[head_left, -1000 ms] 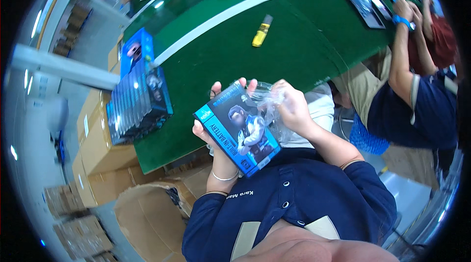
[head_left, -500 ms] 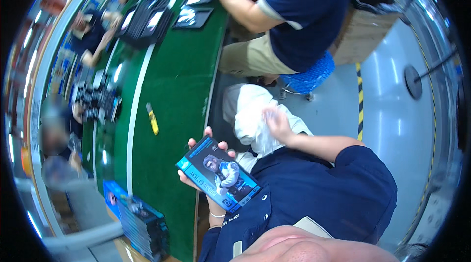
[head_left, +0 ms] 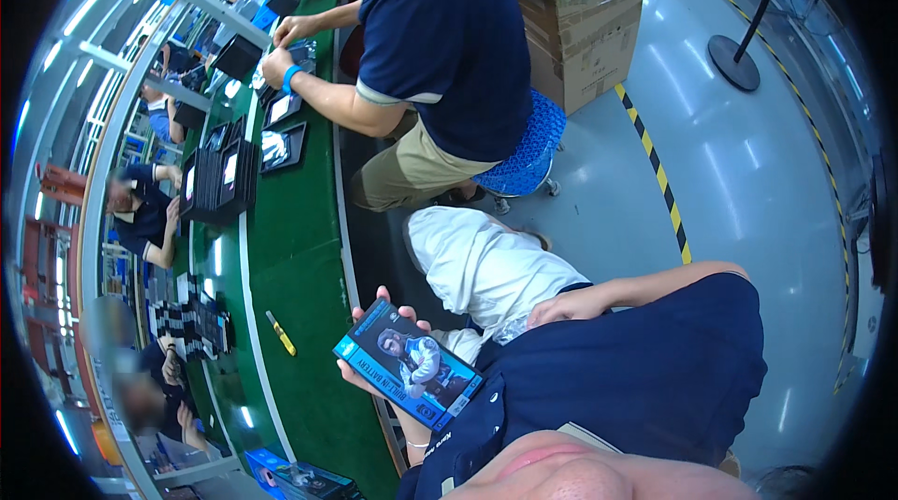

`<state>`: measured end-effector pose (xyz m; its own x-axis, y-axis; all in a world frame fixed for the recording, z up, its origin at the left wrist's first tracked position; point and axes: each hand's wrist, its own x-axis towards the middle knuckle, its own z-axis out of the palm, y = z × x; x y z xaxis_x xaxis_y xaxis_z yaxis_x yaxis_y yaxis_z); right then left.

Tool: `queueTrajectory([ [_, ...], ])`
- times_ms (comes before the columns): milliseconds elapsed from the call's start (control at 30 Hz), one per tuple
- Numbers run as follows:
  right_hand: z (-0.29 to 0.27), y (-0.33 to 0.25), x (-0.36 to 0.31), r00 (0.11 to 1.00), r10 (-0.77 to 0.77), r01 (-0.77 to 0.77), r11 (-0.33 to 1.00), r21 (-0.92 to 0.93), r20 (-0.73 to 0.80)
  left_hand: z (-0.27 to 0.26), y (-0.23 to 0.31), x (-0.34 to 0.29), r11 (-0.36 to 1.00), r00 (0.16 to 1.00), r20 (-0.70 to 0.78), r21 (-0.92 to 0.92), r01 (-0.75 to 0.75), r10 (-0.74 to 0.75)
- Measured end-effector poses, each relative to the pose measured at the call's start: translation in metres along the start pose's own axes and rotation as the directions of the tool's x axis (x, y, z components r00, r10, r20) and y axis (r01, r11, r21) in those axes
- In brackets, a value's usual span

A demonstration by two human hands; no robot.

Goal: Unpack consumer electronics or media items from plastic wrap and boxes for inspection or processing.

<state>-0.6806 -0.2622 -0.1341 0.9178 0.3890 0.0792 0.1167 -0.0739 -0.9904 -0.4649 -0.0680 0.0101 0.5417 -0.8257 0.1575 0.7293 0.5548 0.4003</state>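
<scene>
My left hand (head_left: 409, 314) grips a small flat product box (head_left: 412, 364), black and blue with a printed figure in a light jacket. Its fingers wrap one long edge and the thumb the other, and the box is tilted over the near edge of the green bench. On my lap, over white trousers (head_left: 491, 261), rests my right hand (head_left: 566, 306), fingers curled around crumpled clear plastic film (head_left: 510, 328). Part of the film is hidden under the fingers.
A yellow cutter knife (head_left: 281, 333) lies on the green bench mat (head_left: 297, 266). Black trays (head_left: 220, 177) are stacked farther along. A co-worker (head_left: 440, 32) sits on a blue stool (head_left: 533, 149). Blue boxes (head_left: 295, 477) stand at the near end, a large carton (head_left: 585, 42) behind.
My right hand has dropped from above my lap down onto it, with the clear film. My left hand still holds the box; the view has shifted.
</scene>
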Motion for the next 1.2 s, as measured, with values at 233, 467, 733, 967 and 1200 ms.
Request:
queueTrajectory([
  [233, -0.152, 0.044, -0.048, 0.786, -0.007, -0.302, 0.868, -0.394, -0.618, -0.002, -0.007, 0.028, 0.979, 0.99, -0.089, 0.181, -0.09, 0.107],
  [467, -0.511, -0.054, -0.15, -0.139, -0.79, -0.784, 0.456, -0.421, -0.597, 0.002, -0.035, 0.077, 0.969, 0.977, -0.173, 0.233, -0.084, 0.126],
  [733, -0.654, -0.07, -0.128, -0.302, -0.884, -0.847, 0.42, -0.327, -0.356, -0.008, -0.042, 0.106, 0.949, 0.943, -0.275, 0.297, -0.104, 0.189],
  [967, -0.645, -0.048, -0.059, 0.005, 0.059, -0.999, 0.042, -0.002, -0.998, -0.009, -0.046, 0.11, 0.938, 0.871, -0.417, 0.323, -0.123, 0.258],
  [1200, -0.667, -0.016, -0.156, 0.14, -0.289, -0.869, 0.423, -0.257, -0.947, -0.011, -0.051, 0.133, 0.957, 0.898, -0.39, 0.272, -0.098, 0.203],
])
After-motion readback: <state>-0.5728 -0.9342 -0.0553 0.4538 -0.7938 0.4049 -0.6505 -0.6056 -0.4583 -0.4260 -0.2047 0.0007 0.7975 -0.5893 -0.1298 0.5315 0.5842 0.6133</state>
